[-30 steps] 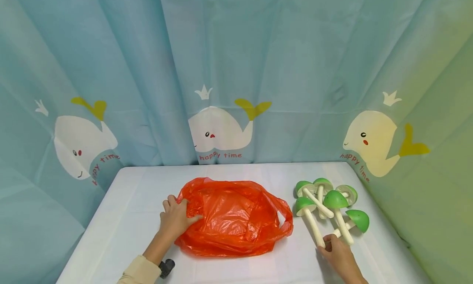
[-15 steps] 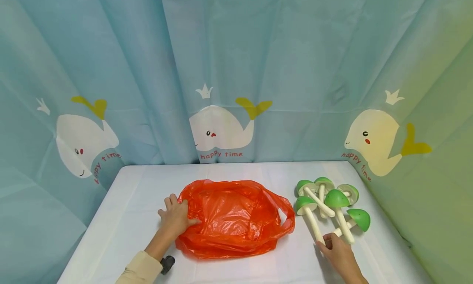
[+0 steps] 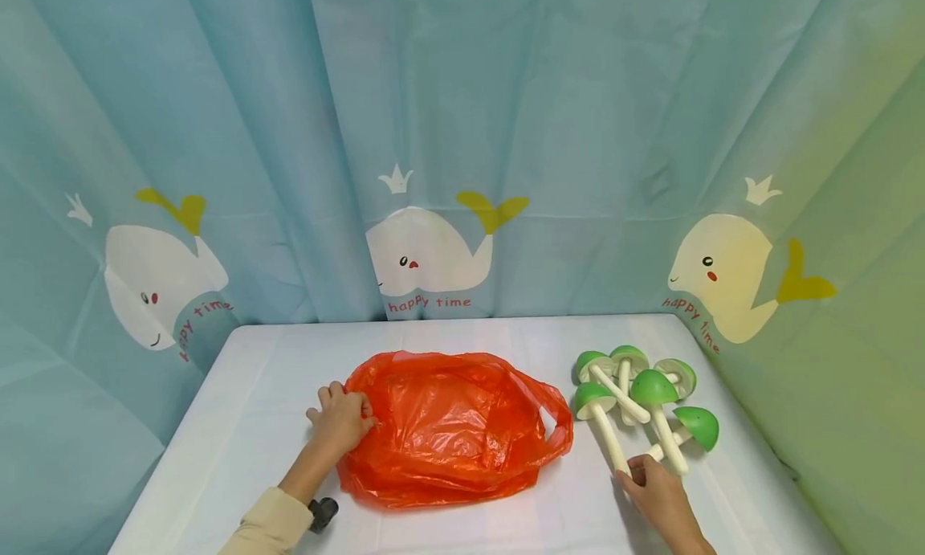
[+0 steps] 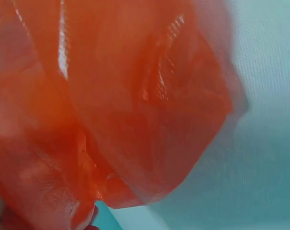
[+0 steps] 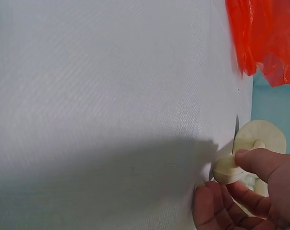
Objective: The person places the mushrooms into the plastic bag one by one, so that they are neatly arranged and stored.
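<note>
The head view faces forward and down over the tabletop point(image 3: 462, 535). Both wrist views sit close, sharing the bag point(image 3: 448, 426).

1. The left hand point(image 3: 341, 418) is bent at the knuckles, its fingers point(image 3: 328, 394) directed forward and its left thumb point(image 3: 367, 422) brought in toward the index finger in a pinch
2. The left forearm point(image 3: 307, 473) slants forward and to the right, bare near the wrist, a cream sleeve point(image 3: 267, 527) covering it farther back
3. The right hand point(image 3: 656, 491) pinches between right thumb point(image 5: 260, 160) and right index finger point(image 5: 252, 197), the remaining fingers bent alongside each other
4. The right forearm point(image 3: 691, 540) slants forward and to the left, only a short bare length visible
5. The hands are well apart, the left reaching farther forward
</note>
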`<state>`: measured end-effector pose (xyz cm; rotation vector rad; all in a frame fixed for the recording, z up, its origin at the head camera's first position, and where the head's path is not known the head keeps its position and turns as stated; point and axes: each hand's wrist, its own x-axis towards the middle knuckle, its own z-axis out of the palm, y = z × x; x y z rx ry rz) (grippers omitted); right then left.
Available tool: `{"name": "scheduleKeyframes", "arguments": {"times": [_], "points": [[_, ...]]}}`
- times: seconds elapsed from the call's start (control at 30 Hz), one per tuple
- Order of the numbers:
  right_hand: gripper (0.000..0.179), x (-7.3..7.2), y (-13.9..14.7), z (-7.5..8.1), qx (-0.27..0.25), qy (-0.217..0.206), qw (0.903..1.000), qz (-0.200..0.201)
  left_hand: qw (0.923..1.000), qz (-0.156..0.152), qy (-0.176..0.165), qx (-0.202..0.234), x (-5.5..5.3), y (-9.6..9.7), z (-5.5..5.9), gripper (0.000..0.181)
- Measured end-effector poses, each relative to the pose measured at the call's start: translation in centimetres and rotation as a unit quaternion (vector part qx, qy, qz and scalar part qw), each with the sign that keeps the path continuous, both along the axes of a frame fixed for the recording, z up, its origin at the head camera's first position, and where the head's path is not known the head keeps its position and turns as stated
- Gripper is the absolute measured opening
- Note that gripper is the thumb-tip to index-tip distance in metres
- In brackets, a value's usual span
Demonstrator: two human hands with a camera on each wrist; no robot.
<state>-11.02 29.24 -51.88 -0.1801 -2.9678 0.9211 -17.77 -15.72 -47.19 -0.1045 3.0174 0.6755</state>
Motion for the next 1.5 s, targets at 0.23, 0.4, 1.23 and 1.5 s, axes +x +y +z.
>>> {"name": "scheduleKeyframes", "arguments": {"times": [0.23,0.4,1.23,1.5], "points": [[0.023,0.2,0.1,0.0,-0.015,-0.004,0.9999,-0.008,0.9871,-0.010,0.040,0.155,0.2,-0.9,-0.1,0.008],[0.023,0.3,0.0,0.1,-0.035,-0.007,0.9991,-0.024,0.9653,0.008,0.028,0.260,0.2,-1.6,-0.5,0.019],[0.048,0.5,-1.6,1.7,-0.371,-0.083,0.9197,-0.097,0.9080,0.086,0.046,0.408,1.1,-2.1,-0.5,0.021],[0.044,0.4,-2.2,2.6,-0.422,-0.060,0.8992,-0.100,0.8938,0.083,0.053,0.437,1.5,-2.1,-0.2,0.024]]}}
